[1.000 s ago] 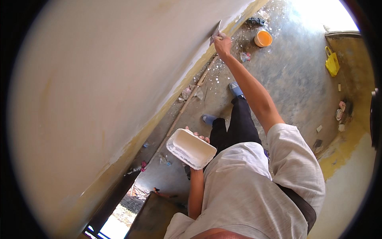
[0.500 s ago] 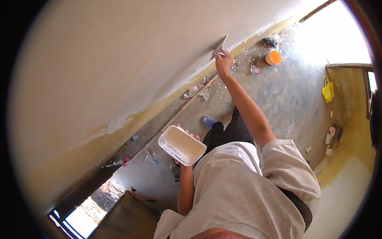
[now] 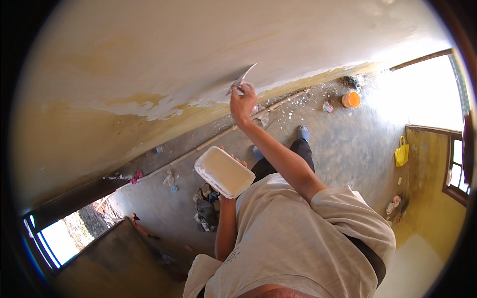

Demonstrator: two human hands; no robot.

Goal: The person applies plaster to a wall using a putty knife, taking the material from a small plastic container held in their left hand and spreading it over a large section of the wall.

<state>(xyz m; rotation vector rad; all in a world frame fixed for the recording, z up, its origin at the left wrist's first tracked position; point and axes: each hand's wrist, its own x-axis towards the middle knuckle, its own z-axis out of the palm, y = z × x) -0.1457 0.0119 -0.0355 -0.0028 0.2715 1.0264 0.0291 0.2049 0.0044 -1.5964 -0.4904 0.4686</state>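
Note:
My right hand (image 3: 243, 102) grips a flat putty knife (image 3: 242, 81) whose wide blade lies against the wall (image 3: 164, 54). White filler coats much of this wall, and patches of yellow show through lower down. In front of my body, my left hand (image 3: 240, 160) holds a rectangular white tray (image 3: 198, 167) from beneath, its fingers showing past the far edge. Pale filler (image 3: 224, 171) lies inside the tray, and smears of it cling to the rim.
A long pole (image 3: 218, 138) lies on the floor along the wall's foot. Farther right stands an orange bucket (image 3: 351, 100), and a yellow bag (image 3: 402, 152) is by the far wall. Dark rubbish (image 3: 206, 212) sits below the tray. Doorways open at left and right.
My right hand has moved left along the wall with the putty knife. The view has shifted, showing more floor and both feet. The tray stays in my left hand.

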